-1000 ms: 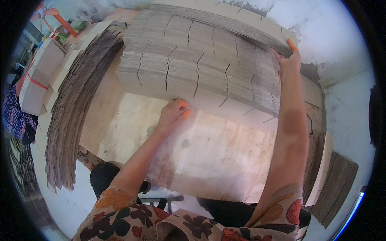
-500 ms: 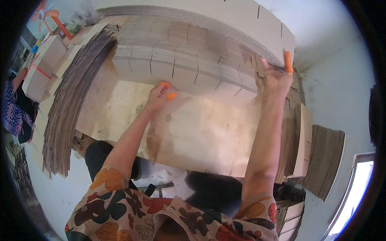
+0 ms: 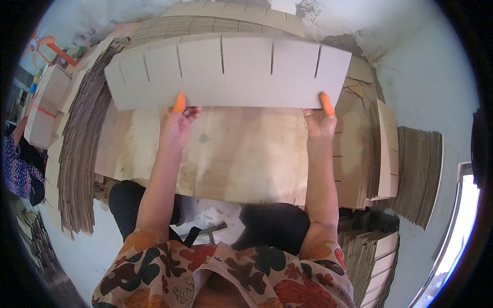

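- A pale plywood worktable (image 3: 241, 159) fills the middle of the view, its bare top showing below the hands and in front of the person's dark-trousered knees.
- Tall stacks of brown corrugated cardboard sheets stood on edge (image 3: 77, 169) curve along the table's left side; another such stack (image 3: 418, 174) stands at the right, against the pale blue wall.
- A pile of slotted grey cardboard sheets (image 3: 215, 25) lies at the table's far side, behind the lifted piece.
- A long, flat grey cardboard strip with slots cut down from its upper edge (image 3: 231, 69) is held up above the table, spanning from hand to hand, its face turned toward the camera and its left end a little lower than its right.
- The left hand (image 3: 175, 126) pinches the strip's lower edge left of centre, an orange finger cot over the front face and the other fingers behind it.
- The right hand (image 3: 319, 123) is clamped on the same lower edge near the right end, likewise with an orange-capped digit on the front.
- The strip thus rises almost wholly above both grips, only its bottom margin lying between the fingers.
- A small orange tool (image 3: 49, 43) lies at the far left.
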